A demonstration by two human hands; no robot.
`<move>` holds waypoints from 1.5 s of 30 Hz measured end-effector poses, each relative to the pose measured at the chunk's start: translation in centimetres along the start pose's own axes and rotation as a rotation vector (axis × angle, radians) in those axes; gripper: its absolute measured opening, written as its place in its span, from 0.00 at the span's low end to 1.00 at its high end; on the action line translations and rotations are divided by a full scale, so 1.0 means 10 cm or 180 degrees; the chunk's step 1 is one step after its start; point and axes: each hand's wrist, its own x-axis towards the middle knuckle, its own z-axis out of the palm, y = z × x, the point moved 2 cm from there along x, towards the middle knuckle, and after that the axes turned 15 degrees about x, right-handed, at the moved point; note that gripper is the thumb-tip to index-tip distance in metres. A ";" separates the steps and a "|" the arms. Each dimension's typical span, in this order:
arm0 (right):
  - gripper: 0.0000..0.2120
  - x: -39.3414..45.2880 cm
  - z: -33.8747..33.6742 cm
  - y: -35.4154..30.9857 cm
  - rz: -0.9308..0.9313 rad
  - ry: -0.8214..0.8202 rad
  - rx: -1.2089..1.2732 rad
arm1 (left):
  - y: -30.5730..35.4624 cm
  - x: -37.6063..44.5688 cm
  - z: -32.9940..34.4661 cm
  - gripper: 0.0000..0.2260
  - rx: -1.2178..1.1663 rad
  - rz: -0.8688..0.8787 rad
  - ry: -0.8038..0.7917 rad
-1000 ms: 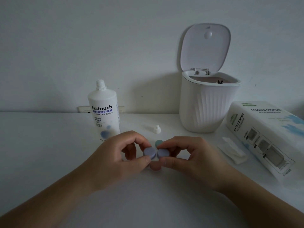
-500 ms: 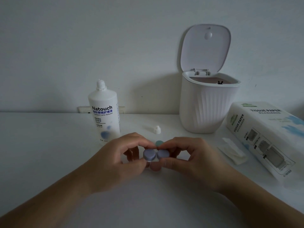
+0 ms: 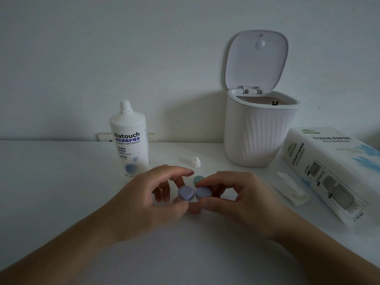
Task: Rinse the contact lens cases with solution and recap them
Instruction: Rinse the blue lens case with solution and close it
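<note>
The head view is dim and grey-blue, with soft, even light and no glare on the white worktop (image 3: 61,202). A broad, faint shadow falls on the wall to the left of the bin (image 3: 259,132), and a softer one to the left of the bottle (image 3: 129,140), so the light comes from the right. Under the hands the worktop darkens slightly. The bottle's large print is readable; its small print is not. The fingers of the left hand (image 3: 144,200) are a little smeared. The tissue box (image 3: 329,171) stretches and softens toward the right edge, and the forearms blur at the bottom corners.
</note>
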 end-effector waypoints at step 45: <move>0.14 0.00 0.04 0.04 0.0013 -0.0219 0.0135 | -0.02 0.00 -0.04 0.11 -0.0243 0.0048 -0.0252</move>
